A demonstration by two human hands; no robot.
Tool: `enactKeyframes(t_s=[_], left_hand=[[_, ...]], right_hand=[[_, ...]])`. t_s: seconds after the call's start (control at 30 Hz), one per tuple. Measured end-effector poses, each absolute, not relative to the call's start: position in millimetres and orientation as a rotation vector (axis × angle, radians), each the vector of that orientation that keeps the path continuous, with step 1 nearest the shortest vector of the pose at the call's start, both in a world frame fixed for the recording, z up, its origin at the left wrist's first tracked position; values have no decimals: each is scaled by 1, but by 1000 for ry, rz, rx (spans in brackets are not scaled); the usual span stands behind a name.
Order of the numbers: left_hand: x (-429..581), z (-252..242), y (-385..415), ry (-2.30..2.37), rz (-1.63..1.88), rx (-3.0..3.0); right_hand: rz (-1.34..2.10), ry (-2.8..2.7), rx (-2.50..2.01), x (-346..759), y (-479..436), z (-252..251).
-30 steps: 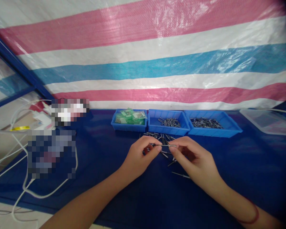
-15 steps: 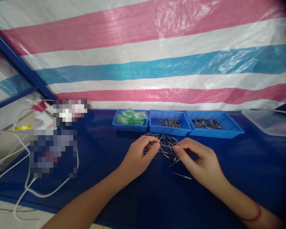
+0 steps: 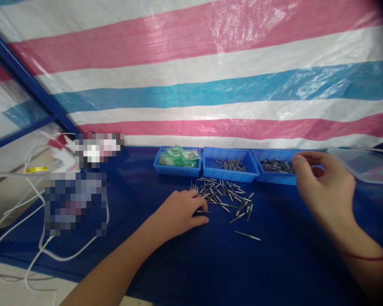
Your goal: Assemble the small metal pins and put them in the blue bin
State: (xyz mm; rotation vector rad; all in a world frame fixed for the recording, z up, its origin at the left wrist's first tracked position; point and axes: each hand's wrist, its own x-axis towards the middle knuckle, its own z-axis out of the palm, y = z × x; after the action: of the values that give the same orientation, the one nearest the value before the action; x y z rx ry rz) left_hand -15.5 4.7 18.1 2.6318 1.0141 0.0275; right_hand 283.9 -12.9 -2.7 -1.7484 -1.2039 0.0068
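Observation:
A loose pile of small metal pins [image 3: 225, 196] lies on the dark blue cloth [image 3: 178, 255] in front of three blue bins. My left hand [image 3: 181, 212] rests on the cloth at the pile's left edge, fingers curled, thumb and fingertips closed on a metal pin [image 3: 204, 211]. My right hand [image 3: 325, 187] hovers above the right blue bin [image 3: 274, 177], which holds many pins. Its fingers are loosely curved and apart, with nothing visible in them. One single pin [image 3: 247, 235] lies apart, nearer to me.
The middle blue bin [image 3: 230, 174] holds a few pins and the left blue bin [image 3: 177, 170] holds green packets. A clear plastic tray [image 3: 364, 163] sits at the right. White cables [image 3: 35, 238] loop at the left. A striped tarp [image 3: 210, 85] hangs behind.
Both hands held one pin between them over the pile. My right hand has since lifted and swung right to above the right bin. My left hand dropped onto the cloth at the pile.

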Motion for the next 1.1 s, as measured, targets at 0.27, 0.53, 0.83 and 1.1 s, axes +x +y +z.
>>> enactKeyframes(t_s=[0.27,0.53,0.83,1.1], left_hand=[[-10,10,6,1046,34,2712],[0,13,0,915,473,2386],[9,10,-11,852,601,1929],[8,10,-10,849,532,1856]], right_hand=[[137,-1486,-1598,247,-23,-5],[522,-1962,-1174,210,-40,-11],[778,-1730,-1152,198,-47,-16],[768,-1697,-1165,197,-48,-16]])
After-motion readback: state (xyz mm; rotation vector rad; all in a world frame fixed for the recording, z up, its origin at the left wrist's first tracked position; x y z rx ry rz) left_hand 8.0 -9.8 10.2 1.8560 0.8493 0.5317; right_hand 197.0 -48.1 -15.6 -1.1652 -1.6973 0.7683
